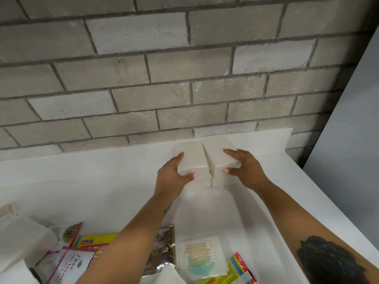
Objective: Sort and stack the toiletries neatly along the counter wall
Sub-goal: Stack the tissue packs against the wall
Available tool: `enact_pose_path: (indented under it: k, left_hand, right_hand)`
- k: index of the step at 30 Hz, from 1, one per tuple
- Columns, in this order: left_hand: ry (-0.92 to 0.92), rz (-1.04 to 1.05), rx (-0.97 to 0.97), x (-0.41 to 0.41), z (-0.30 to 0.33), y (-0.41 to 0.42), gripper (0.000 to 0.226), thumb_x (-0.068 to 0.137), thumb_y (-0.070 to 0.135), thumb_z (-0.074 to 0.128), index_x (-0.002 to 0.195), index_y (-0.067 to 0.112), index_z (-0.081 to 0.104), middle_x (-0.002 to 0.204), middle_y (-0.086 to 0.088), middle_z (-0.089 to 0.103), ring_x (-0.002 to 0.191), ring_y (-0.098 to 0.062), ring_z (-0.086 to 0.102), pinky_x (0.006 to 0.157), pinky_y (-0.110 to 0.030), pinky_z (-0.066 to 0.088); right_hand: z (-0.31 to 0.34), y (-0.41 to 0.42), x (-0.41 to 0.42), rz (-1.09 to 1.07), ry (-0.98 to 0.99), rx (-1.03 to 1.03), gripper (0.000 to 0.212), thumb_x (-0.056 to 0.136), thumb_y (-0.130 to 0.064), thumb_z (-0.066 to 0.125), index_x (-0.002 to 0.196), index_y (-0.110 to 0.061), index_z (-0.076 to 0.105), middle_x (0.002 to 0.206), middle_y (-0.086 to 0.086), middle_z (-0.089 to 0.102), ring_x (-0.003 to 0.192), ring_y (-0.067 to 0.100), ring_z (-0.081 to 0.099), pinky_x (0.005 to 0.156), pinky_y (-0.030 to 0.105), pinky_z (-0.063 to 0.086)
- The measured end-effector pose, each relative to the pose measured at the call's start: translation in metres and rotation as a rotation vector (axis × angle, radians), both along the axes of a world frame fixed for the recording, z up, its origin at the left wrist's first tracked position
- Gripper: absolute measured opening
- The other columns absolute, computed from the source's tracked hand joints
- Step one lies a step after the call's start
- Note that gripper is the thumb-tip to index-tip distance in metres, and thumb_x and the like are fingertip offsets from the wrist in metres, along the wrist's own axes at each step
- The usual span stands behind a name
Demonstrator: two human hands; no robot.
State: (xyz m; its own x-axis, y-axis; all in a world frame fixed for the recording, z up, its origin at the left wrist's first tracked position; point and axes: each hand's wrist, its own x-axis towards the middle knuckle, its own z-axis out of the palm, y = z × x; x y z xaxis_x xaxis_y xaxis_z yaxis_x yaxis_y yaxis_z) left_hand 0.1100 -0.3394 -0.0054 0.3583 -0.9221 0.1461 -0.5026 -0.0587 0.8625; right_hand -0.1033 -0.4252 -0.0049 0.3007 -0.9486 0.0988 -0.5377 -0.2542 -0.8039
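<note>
Two stacks of white wrapped packs stand side by side against the low white backsplash. My left hand [174, 173] grips the top left pack [192, 158], thumb on its front edge. My right hand [242, 167] grips the top right pack [217, 154] the same way. A narrow gap runs between the two top packs. Lower packs [202, 182] show beneath them.
The white counter [92, 181] runs along a grey brick wall [164, 78]. Near me lie a cotton-swab pack [202, 257], a Dove sachet [71, 265], yellow packets [96, 239], a brown wrapper [164, 242] and a white pack [22, 238]. A white panel [348, 130] bounds the right.
</note>
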Motion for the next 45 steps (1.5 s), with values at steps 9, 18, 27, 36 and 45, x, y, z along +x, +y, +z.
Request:
enact_pose_path:
  k: [9,18,27,36,45]
  left_hand:
    - [-0.195,-0.001,0.059,-0.005,-0.004,-0.003,0.089,0.07,0.041,0.078,0.144,0.029,0.031,0.143,0.0,0.04,0.129,-0.019,0.042,0.108,-0.033,0.037]
    - [-0.32,-0.041,0.102,-0.004,-0.011,-0.002,0.099,0.073,0.019,0.077,0.148,0.034,0.015,0.149,-0.001,0.026,0.132,-0.02,0.039,0.107,-0.03,0.034]
    - [-0.416,-0.034,0.132,-0.002,-0.01,-0.002,0.095,0.076,0.024,0.075,0.148,0.036,0.014,0.149,0.003,0.025,0.125,-0.024,0.047,0.102,-0.034,0.04]
    - [-0.568,-0.08,0.336,0.003,0.019,0.002,0.113,0.064,0.052,0.078,0.149,0.036,0.004,0.158,0.006,-0.003,0.14,-0.023,0.027,0.109,-0.044,0.034]
    - [-0.475,0.018,0.062,0.002,0.052,0.044,0.069,0.091,0.054,0.043,0.149,0.025,0.018,0.157,0.005,0.014,0.143,-0.015,0.023,0.113,-0.039,0.029]
  right_hand:
    - [-0.003,0.005,0.009,-0.033,0.01,-0.013,0.068,0.076,-0.022,0.077,0.135,-0.035,0.046,0.145,0.006,0.034,0.13,0.022,0.038,0.104,0.026,0.029]
    - [-0.013,0.018,0.017,-0.143,0.146,-0.144,0.111,0.075,0.003,0.07,0.148,-0.037,-0.003,0.139,0.008,0.04,0.115,0.03,0.052,0.091,0.036,0.044]
    - [-0.011,0.015,0.016,-0.126,0.198,-0.101,0.102,0.077,-0.004,0.071,0.15,-0.034,0.006,0.142,0.005,0.036,0.118,0.029,0.05,0.098,0.035,0.04]
    - [0.008,0.024,0.015,-0.124,0.468,-0.118,0.12,0.066,-0.047,0.079,0.149,-0.028,-0.005,0.158,0.007,-0.003,0.141,0.035,0.016,0.111,0.055,0.022]
    - [0.047,0.06,0.031,-0.129,0.106,-0.311,0.088,0.082,-0.033,0.069,0.149,-0.016,0.015,0.153,0.008,0.023,0.14,0.027,0.023,0.111,0.041,0.027]
